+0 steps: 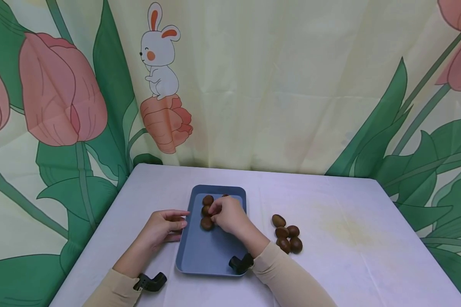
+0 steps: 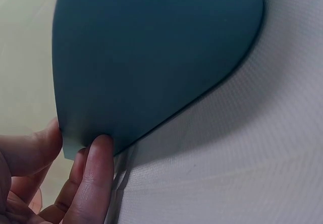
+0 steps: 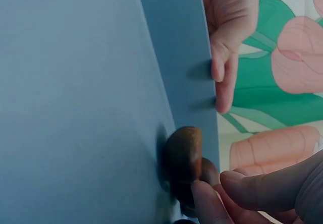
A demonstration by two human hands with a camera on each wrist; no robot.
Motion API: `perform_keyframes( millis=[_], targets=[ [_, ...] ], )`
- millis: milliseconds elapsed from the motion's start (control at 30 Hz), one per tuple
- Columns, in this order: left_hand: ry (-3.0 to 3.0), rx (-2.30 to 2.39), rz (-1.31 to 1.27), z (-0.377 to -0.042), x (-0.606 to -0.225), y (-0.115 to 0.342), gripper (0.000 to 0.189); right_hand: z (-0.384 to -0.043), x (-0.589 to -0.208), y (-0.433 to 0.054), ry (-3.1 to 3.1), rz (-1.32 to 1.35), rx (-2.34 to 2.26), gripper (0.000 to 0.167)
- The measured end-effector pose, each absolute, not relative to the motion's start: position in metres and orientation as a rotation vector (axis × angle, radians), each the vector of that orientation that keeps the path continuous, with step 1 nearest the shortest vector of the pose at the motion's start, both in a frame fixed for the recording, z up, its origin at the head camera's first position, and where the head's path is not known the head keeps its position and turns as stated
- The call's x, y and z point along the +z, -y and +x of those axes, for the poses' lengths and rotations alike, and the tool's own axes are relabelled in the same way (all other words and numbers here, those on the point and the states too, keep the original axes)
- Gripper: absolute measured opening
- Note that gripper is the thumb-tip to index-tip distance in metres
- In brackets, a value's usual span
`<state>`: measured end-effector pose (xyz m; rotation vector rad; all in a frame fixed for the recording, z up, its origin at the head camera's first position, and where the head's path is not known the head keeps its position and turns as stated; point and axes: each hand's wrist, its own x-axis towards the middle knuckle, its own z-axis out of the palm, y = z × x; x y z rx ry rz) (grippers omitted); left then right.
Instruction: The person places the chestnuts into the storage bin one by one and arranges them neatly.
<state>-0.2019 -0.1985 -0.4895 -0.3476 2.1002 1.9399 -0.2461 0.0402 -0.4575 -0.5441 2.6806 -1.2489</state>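
A blue tray (image 1: 211, 260) lies on the table with brown chestnuts in it. Three form a column along its left side: a far one (image 1: 208, 200), a middle one (image 1: 205, 210) and a near one (image 1: 206, 224). Another chestnut (image 1: 225, 195) shows partly behind the right hand. My right hand (image 1: 230, 216) reaches into the tray and pinches the middle chestnut with thumb and fingertips. In the right wrist view the near chestnut (image 3: 182, 154) stands close by the fingertips. My left hand (image 1: 163, 228) rests its fairly straight fingers against the tray's left edge, fingertips (image 2: 101, 151) on the outer wall.
Several more chestnuts (image 1: 282, 233) lie in a loose group on the white tablecloth (image 1: 338, 264), right of the tray. Behind the table hangs a curtain (image 1: 261, 85) printed with tulips and a rabbit. A black wrist device (image 1: 241, 263) overlaps the tray's near right corner.
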Motion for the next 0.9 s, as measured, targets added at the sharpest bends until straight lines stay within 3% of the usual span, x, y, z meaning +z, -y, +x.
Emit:
perform_keyframes(
  millis=[900],
  targets=[
    [-2.111,1.937,-0.343,-0.202,-0.489,0.198,0.040,-0.244,-0.434,-0.092,-2.471,-0.351,-1.500,0.014]
  ],
)
